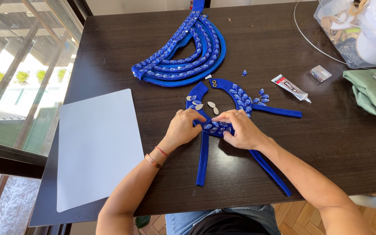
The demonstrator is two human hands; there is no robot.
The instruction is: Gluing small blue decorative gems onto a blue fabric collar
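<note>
Both hands work at the lower edge of a blue fabric collar piece [223, 93] lying flat on the dark table [327, 143], near its middle. Left hand [181, 128] rests on the collar's lower left part, fingers [196, 116] curled down and pressing or pinching the fabric; right hand [242, 130] sits just beside it, fingers bent onto the row of blue teardrop gems [216, 127] at the bottom of the curve. Can't tell whether either hand pinches a single gem or only presses down; fingertips are partly hidden.

Step in hand, as a judgement: setting or seating gems on the collar's bottom section. The right side of the curve is already covered with gems, the left side is mostly bare with a few silver-white teardrop pieces [212, 106] lying inside the ring. Blue straps [203, 161] run off the collar toward the table edge.

Next move likely calls for a steady hold of the fabric with the left hand and a fine fingertip placement with the right, keeping gems aligned with the neighbouring row.

Nearby: a glue tube [290, 87] right of the collar, loose blue gems [262, 96] just beside the collar's right edge, a larger finished blue beaded piece [188, 56] above, a white sheet [96, 143] to the left, green cloth [370, 93] and a clear plastic bin [357, 30] at far right.
</note>
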